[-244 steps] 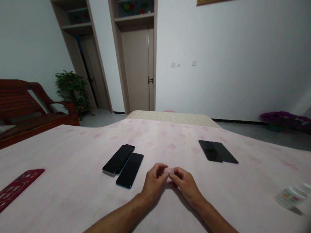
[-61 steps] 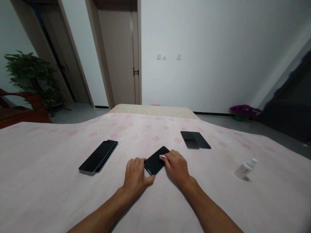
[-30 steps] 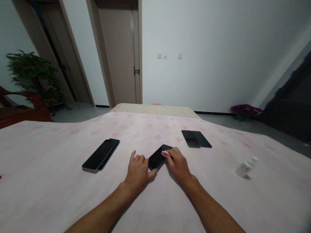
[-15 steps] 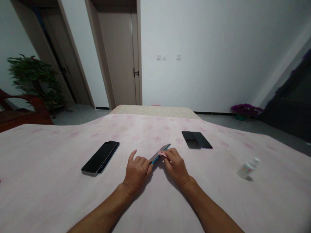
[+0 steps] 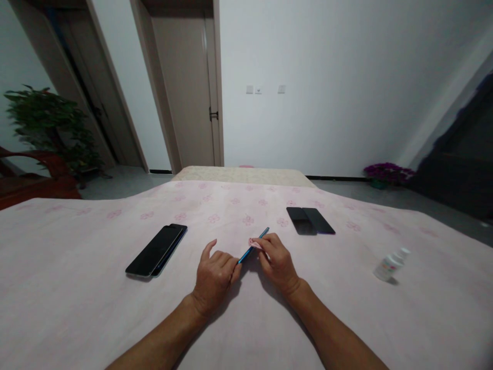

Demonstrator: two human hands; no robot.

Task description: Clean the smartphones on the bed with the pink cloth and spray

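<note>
My left hand (image 5: 216, 276) is closed on the lower end of a blue-edged smartphone (image 5: 245, 255), with the index finger or thumb side raised. The phone is held nearly edge-on, so its thin blue side faces me. My right hand (image 5: 278, 262) pinches a small pink cloth (image 5: 254, 243) and presses it around the phone's edge near the middle. To the left, two dark phones (image 5: 156, 251) lie overlapping. Beyond my right hand, two more dark phones (image 5: 310, 221) lie side by side on the tablecloth.
A white bottle (image 5: 392, 264) with a coloured label is on the right of the pink flowered tablecloth (image 5: 246, 329). A beige surface (image 5: 244, 176) adjoins the far edge. A wooden chair (image 5: 46, 174) and a leafy plant (image 5: 50, 121) stand at the left.
The phone has tilted from showing a sliver of its flat face to nearly edge-on. My right hand and the cloth remain at its edge. The whole view has shifted slightly.
</note>
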